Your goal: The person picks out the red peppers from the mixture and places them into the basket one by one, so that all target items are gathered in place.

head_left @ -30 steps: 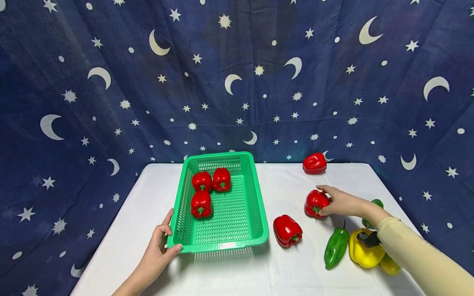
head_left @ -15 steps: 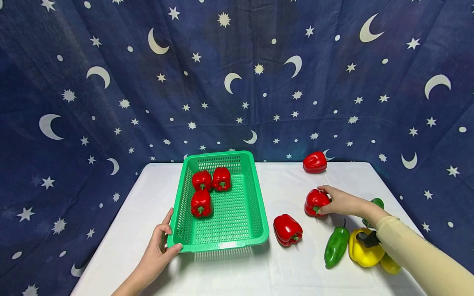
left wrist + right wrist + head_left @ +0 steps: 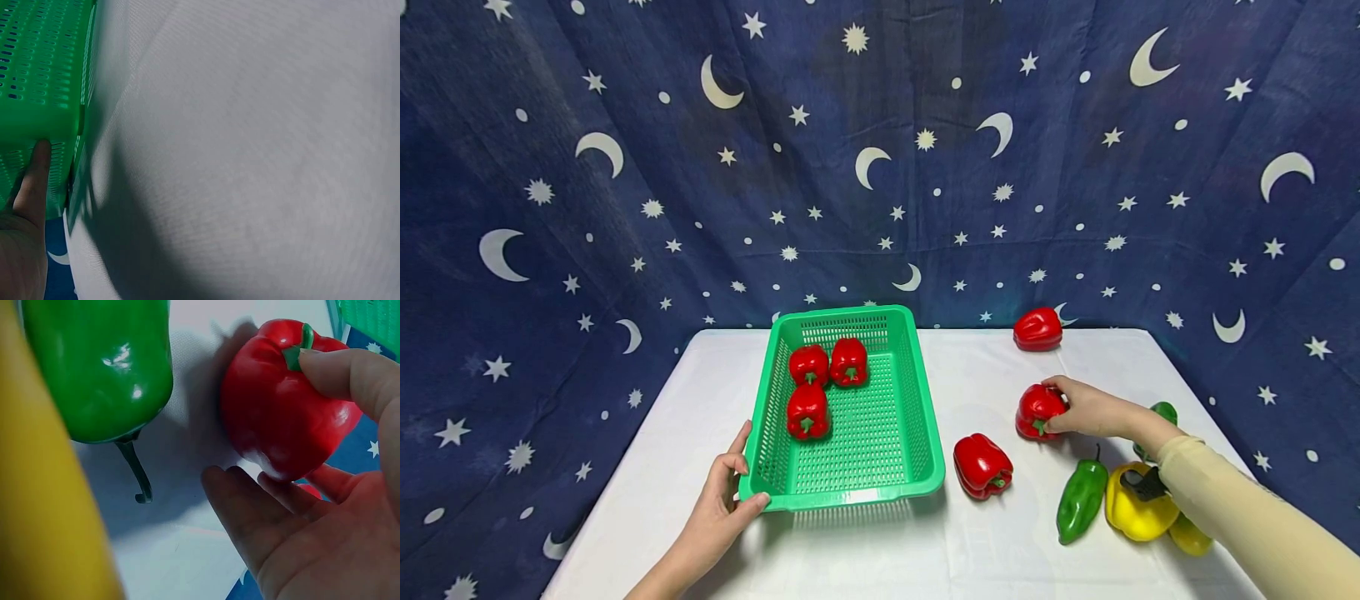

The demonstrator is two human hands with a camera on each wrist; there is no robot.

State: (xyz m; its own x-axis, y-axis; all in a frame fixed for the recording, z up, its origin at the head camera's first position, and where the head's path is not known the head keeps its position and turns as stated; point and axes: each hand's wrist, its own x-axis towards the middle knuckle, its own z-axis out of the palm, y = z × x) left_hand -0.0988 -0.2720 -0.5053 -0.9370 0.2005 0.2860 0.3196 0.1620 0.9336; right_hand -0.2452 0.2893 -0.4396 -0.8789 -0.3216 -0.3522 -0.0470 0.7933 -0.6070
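My left hand (image 3: 717,508) grips the near-left corner of a green plastic basket (image 3: 868,498), thumb on the rim and fingers along the outer side. Three red bell peppers lie inside the basket, one (image 3: 808,414) in front of the other two. Over on the right, my right hand (image 3: 1093,410) holds another red bell pepper (image 3: 1037,408) on the white table. The right wrist view shows the thumb beside the stem of this pepper (image 3: 281,412) and the fingers at its other side. A loose red bell pepper (image 3: 982,467) lies between that hand and the basket.
One more red bell pepper (image 3: 1037,329) lies at the table's back edge. Below the right forearm are a long green pepper (image 3: 1081,502), a yellow bell pepper (image 3: 1138,517), a yellowish vegetable (image 3: 1190,537) and a partly covered green one (image 3: 1165,411). A dark star-patterned cloth (image 3: 880,233) hangs behind.
The right hand and its red bell pepper have shifted very slightly to the left. The left hand and the basket look the same.
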